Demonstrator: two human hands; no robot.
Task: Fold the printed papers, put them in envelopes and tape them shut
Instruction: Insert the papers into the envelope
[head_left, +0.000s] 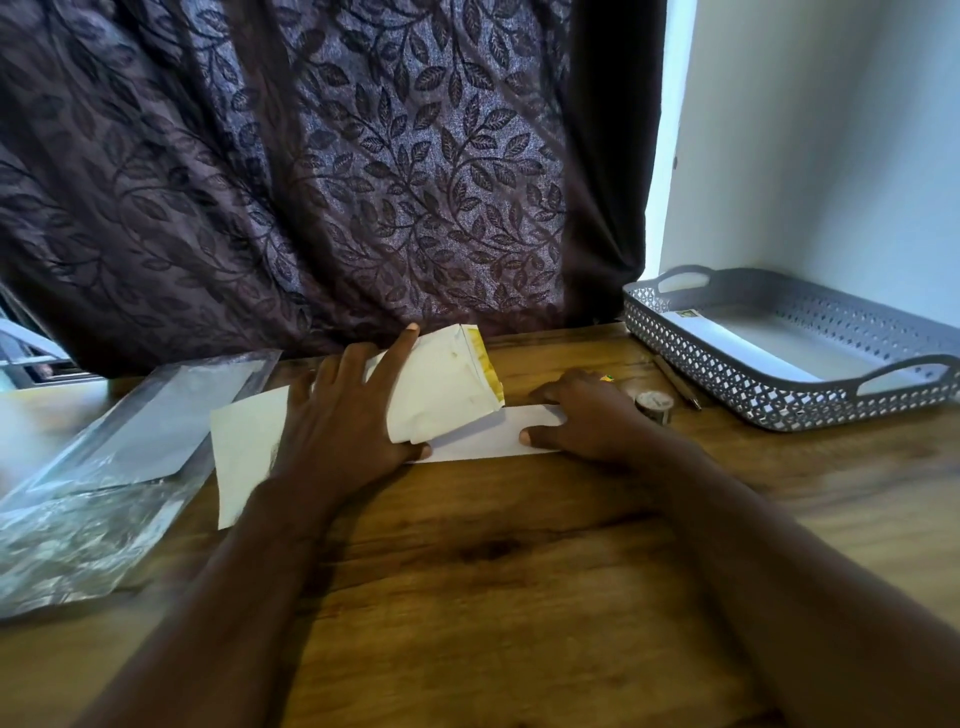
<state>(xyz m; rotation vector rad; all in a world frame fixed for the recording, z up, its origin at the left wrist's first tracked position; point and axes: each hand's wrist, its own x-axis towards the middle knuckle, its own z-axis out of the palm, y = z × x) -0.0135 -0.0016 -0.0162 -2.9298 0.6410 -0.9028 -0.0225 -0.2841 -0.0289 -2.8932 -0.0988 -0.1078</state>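
A cream envelope (447, 384) with a yellow strip on its flap lies at the table's far middle, its mouth end lifted. My left hand (348, 410) lies over it, fingers spread, thumb under its lower edge. A folded white paper (488, 439) lies flat to the right, one end at the envelope's mouth. My right hand (582, 415) holds the paper's right end with thumb and fingers. A small tape roll (653, 404) stands just right of that hand.
A grey perforated tray (779, 400) with a white sheet in it sits at the right, a pen (675, 382) beside it. A clear plastic sleeve (104, 467) with papers lies at the left. A dark leaf-patterned curtain (311, 182) hangs behind the wooden table (493, 571).
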